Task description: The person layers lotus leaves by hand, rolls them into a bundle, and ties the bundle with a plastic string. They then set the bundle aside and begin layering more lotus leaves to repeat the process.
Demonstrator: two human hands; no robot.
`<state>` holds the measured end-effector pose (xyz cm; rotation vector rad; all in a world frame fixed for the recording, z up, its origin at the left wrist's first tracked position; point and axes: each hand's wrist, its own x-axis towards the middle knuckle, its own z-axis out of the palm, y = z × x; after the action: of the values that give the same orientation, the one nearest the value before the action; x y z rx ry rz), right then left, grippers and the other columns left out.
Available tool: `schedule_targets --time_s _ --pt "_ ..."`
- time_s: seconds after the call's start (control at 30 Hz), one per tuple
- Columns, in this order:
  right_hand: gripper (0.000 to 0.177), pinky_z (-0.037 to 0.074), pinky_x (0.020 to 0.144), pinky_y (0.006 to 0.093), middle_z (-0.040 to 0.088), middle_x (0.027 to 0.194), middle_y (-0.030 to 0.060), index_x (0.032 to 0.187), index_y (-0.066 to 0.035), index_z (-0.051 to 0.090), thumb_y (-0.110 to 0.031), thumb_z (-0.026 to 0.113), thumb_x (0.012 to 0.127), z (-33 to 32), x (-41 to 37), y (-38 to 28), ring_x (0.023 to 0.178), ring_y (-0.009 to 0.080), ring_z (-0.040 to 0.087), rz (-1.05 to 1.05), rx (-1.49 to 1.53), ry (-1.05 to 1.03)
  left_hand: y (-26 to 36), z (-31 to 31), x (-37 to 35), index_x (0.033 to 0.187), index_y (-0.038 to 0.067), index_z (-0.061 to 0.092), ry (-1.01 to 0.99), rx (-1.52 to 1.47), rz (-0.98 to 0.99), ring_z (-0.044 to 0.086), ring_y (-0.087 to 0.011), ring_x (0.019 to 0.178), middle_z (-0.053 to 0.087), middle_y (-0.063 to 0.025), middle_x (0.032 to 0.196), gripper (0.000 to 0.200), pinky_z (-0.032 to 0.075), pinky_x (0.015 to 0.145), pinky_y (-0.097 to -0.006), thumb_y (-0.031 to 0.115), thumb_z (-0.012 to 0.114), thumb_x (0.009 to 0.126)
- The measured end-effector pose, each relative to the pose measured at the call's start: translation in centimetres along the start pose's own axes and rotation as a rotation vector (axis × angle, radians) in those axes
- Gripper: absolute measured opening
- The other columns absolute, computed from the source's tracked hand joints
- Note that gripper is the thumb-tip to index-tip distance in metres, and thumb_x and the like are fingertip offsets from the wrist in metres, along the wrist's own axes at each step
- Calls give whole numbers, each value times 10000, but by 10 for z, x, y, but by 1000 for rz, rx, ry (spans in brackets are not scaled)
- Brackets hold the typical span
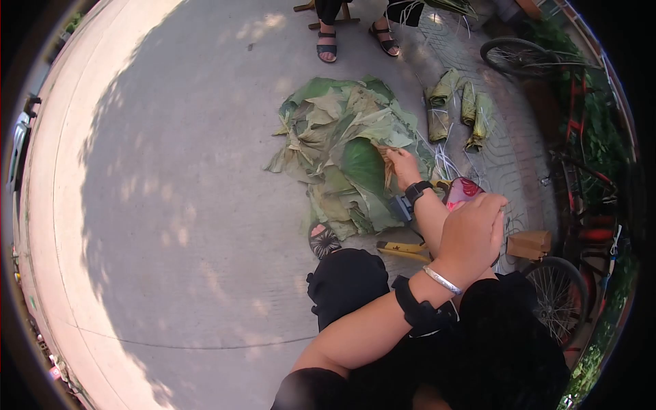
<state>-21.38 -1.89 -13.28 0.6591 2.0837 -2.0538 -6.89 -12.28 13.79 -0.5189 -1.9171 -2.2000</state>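
Observation:
A wide heap of large, dried green lotus leaves (321,137) lies on the pavement in front of me. At its right side my right hand (402,166), with a dark watch on the wrist, pinches the brownish edge of a lotus leaf. Beside those fingers a darker green leaf (363,164) shows. My left hand (468,236), wearing a silver bangle, crosses over my right forearm with its fingers curled together. What it holds, if anything, is hidden. A pink and red patterned item (464,191) shows just behind it.
Several rolled, tied leaf bundles (444,102) lie at the upper right, near white strings (445,162). Another person's sandalled foot (327,49) is beyond the heap. Yellow handles (402,247) lie by my knee. A cardboard box (528,244) and bicycle wheel (557,301) stand right.

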Motion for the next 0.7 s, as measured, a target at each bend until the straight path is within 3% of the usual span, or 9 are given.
schedule_targets --time_s 0.1,0.2,0.3,0.4,0.5,0.57,0.63,0.7 --pt "255 493 807 335 641 1078 67 1148 -49 594 -206 594 947 -40 -6 -45 936 177 624 125 274 5 2 -2 -3 968 25 631 -6 60 -39 628 -351 814 657 -154 882 131 490 717 -417 48 598 843" --pt "257 488 791 369 639 1087 56 1166 -69 594 -224 565 963 -66 -21 -68 950 175 625 78 376 -128 -2 7 -8 965 40 642 -6 81 -23 638 -366 835 665 -150 897 134 505 723 -422 53 600 839" --pt "227 519 851 368 661 1080 38 1178 -70 587 -201 520 1004 -74 -22 -60 967 179 640 80 372 -3 4 10 -15 966 45 647 -86 65 -45 642 -355 842 670 -149 908 134 508 729 -408 55 599 842" --pt "255 516 846 352 662 1058 56 1178 -28 578 -206 516 1008 -60 3 -26 949 182 640 -196 45 270 6 12 -18 970 40 646 -62 45 -21 644 -344 835 669 -143 908 131 507 726 -399 53 593 851" --pt "361 455 781 341 669 953 115 1075 50 629 -280 512 987 -23 -1 -38 828 219 589 -407 171 497 4 6 -14 972 36 644 -21 53 -12 649 -333 827 668 -144 898 126 508 726 -386 38 591 858" --pt "371 475 786 344 667 960 127 1076 56 618 -279 483 994 -18 -7 -59 851 225 617 -220 218 500 -2 5 -9 977 31 644 48 23 -56 657 -322 814 669 -148 896 129 512 716 -375 30 594 858" --pt "347 503 735 350 662 950 115 1075 35 612 -269 463 999 -62 18 -85 826 229 634 -104 354 522 -5 2 0 983 26 643 62 4 -98 664 -310 799 668 -153 893 133 515 705 -362 25 598 857" --pt "324 531 683 357 657 939 104 1075 13 606 -259 444 1004 -143 35 -116 801 234 651 -160 394 621 -4 2 5 990 21 642 31 -21 -172 670 -297 783 668 -159 889 139 518 693 -349 23 604 856"
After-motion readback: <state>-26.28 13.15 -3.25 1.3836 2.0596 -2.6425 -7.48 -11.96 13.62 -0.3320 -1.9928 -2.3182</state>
